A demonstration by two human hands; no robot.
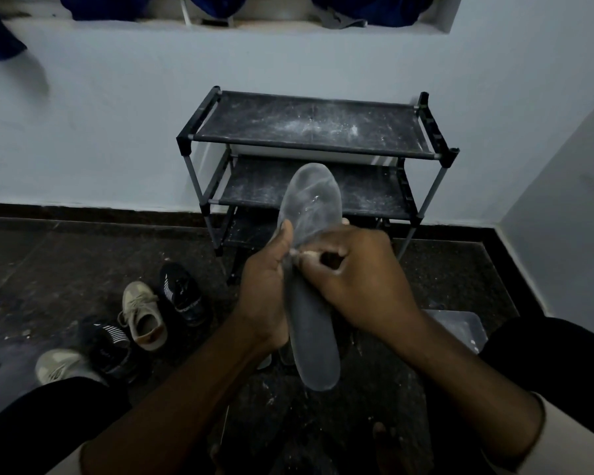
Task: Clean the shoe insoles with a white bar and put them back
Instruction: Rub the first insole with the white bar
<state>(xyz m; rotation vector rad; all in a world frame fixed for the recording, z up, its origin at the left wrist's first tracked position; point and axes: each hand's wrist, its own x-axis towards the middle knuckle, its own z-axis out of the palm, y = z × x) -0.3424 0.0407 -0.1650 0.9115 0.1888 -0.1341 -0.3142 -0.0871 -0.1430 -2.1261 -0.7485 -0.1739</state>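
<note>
A grey shoe insole (311,197) stands lengthwise in front of me, toe end up, its upper half smeared whitish. My left hand (266,293) grips its middle from the left, thumb across the face. My right hand (350,279) has its fingers curled round a small white bar (306,256), of which only a pale sliver shows, and presses it against the insole's middle. On the floor to the left lie two beige sneakers (145,315) and two dark sneakers (182,293).
A black three-tier shoe rack (309,125), dusted white, stands against the pale wall ahead. A grey plastic container (460,325) sits on the dark floor at right. My knees frame the bottom corners.
</note>
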